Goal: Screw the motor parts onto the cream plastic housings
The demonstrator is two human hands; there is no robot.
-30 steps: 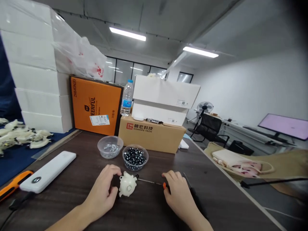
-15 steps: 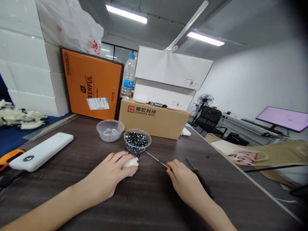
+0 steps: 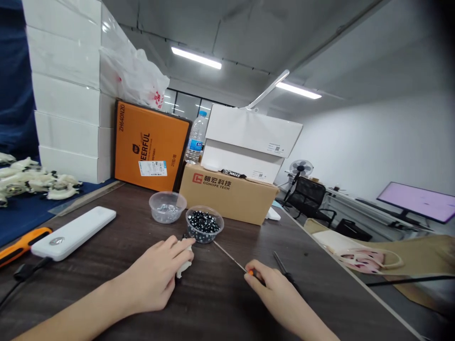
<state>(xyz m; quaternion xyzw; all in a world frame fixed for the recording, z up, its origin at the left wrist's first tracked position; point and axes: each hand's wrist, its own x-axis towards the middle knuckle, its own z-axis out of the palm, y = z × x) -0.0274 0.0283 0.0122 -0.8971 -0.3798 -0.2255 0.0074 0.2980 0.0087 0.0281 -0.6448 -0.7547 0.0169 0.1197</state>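
My left hand [image 3: 156,272] is closed around a small cream-white plastic part [image 3: 185,265]; the fingers hide most of it, and a dark tip shows near the bowl. In my right hand [image 3: 272,289] is a thin screwdriver [image 3: 230,256] with an orange collar, its shaft slanting toward a clear bowl of black screws [image 3: 204,232]. The screwdriver's tip is close to that bowl's near right side. A second, dark screwdriver [image 3: 282,264] lies on the table just beyond my right hand, which partly covers it.
Another clear bowl [image 3: 167,215] holds small shiny pieces. A white power bank [image 3: 76,232] and an orange-black tool [image 3: 23,247] lie at left, near several cream plastic parts [image 3: 31,177] on blue cloth. Behind stand a brown carton [image 3: 227,201] and an orange box [image 3: 149,142].
The view has tilted, so the scene sits lower. My left hand has turned the white part and drawn it slightly left, covering more of it. My right hand still grips the screwdriver.
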